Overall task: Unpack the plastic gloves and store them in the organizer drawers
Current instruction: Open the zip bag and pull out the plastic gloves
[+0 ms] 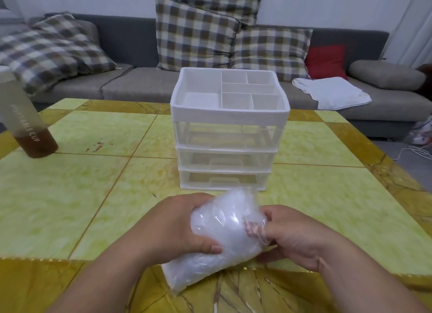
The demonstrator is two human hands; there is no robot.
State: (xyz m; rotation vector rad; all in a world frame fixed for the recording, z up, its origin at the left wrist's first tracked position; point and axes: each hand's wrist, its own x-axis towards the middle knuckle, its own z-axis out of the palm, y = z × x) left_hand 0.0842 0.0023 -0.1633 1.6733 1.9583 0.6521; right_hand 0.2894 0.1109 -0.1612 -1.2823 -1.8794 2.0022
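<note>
We hold the clear pack of plastic gloves (222, 238) above the near edge of the table (98, 195), tilted, its lower end towards us and its upper end towards the organizer (228, 116). Our left hand (177, 226) wraps its left side, thumb pressed on the front and fingers curled behind. Our right hand (297, 238) pinches the film at the upper right edge; its fingertips show pink through the plastic, though we cannot tell whether they are inside the pack or behind it. Just beyond the pack stands the white organizer, its clear drawers (225, 159) pushed in, with an open divided tray on top. At the far left of the table stands a frosted bottle (25, 116) of brown liquid; its side lettering ends in "TABLE CUP", the first letters blurred. Behind runs a grey sofa (131, 43) with checked cushions (194, 34) and a white cloth (332, 91).
</note>
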